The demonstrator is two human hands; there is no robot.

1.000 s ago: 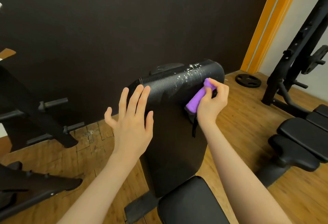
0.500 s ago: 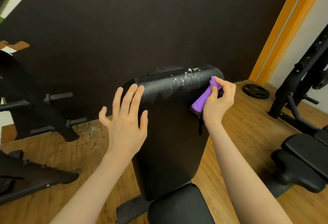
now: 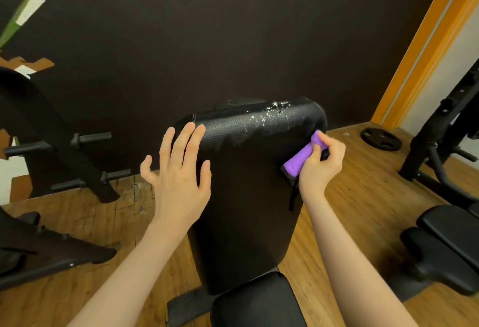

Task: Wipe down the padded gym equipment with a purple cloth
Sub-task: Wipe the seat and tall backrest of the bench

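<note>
Right hand point(image 3: 320, 168) grip clenches purple cloth point(image 3: 302, 159) against backrest pad point(image 3: 246, 197) edge; left hand point(image 3: 178, 171) splayed.

The right hand point(image 3: 320, 164) covers part of the rolled purple cloth point(image 3: 302, 158); the lower edge crops the black padded seat point(image 3: 256, 300), and the right edge the neighbouring black bench point(image 3: 451, 246).
</note>
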